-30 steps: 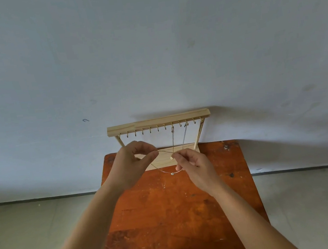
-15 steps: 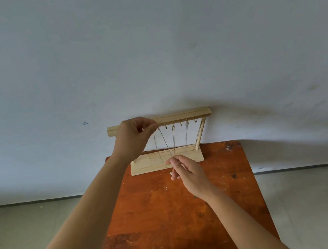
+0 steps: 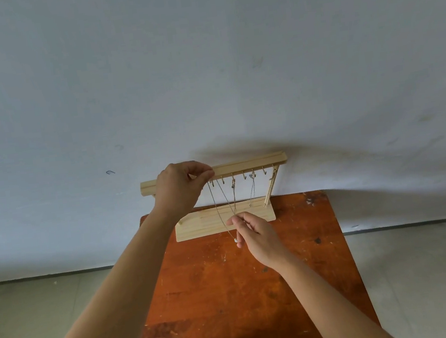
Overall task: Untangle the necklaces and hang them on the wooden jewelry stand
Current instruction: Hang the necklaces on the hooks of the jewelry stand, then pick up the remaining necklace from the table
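A wooden jewelry stand with a row of small hooks stands at the far edge of the table against the wall. My left hand is raised to the top bar, pinching the upper end of a thin silver necklace at a hook. My right hand is low in front of the stand's base and pinches the necklace's lower loop, with its small pendant beside my fingers. Two other chains hang from hooks further right.
The stand rests on a small worn orange-brown wooden table. A pale wall rises right behind it. Tiled floor lies on both sides of the table. Several hooks at the bar's right part carry nothing.
My left hand rose from the stand's base to the top bar with the chain's end. My right hand stayed low, and the chain now runs steeply between both hands.
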The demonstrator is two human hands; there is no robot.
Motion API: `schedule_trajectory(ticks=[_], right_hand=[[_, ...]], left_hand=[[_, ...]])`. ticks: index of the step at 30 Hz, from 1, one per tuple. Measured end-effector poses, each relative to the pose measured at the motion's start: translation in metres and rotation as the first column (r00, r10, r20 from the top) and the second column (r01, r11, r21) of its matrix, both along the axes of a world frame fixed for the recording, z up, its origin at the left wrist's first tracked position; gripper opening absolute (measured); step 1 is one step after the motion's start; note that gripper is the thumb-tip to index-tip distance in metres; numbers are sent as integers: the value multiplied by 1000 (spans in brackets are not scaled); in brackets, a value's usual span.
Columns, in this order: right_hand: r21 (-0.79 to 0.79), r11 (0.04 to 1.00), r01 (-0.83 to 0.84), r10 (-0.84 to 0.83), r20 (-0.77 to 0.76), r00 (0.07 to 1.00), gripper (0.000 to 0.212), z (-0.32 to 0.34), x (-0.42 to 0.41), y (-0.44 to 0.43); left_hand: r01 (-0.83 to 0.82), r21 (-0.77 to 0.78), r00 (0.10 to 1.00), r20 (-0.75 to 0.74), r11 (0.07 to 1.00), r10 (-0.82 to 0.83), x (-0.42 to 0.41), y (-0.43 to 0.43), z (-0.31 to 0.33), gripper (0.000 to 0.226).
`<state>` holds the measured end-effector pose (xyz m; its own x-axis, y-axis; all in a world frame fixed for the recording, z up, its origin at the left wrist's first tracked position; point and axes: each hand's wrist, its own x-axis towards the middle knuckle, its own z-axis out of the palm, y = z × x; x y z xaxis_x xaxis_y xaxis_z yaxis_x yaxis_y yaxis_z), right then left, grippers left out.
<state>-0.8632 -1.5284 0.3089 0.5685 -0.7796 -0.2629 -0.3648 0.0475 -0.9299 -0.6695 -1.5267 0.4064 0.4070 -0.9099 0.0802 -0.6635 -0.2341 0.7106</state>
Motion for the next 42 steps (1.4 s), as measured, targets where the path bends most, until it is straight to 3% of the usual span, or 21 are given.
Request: schedule_trajectory(ticks=[8,17,20,25,28,32,37,42], right_hand=[[41,999,-28,33,-113,993,28,-17,6,-7],[-242,970,-33,-41,-295,955,38,-19,6,-11],[-275,961,-31,-57,-306,950,39,4,-2,-10],[-266,964,13,-85,-261,962,35,37,-38,7],[-188,977,96,-129,-170,977,33,43,-63,29],[-74,995,68,-76,-111,991,32,29,-84,53],[60,978,-201,207,-130,970,22,9,-78,79],[63,863,-501,504,-120,855,20,25,-13,121]], left_hand=[[35,14,986,161,999,-37,1,3,-9,11],[72,-29,985,157,997,-67,2,10,-7,16],[5,-114,996,88,993,5,-6,21,2,26],[-244,-200,958,-202,949,203,-37,70,15,24],[-324,-132,904,-334,937,265,-59,113,0,25],[-472,38,813,-367,881,452,-92,172,-36,22],[-733,168,551,-422,659,720,-137,257,-61,19],[-899,151,326,-395,411,859,-145,341,-48,20]])
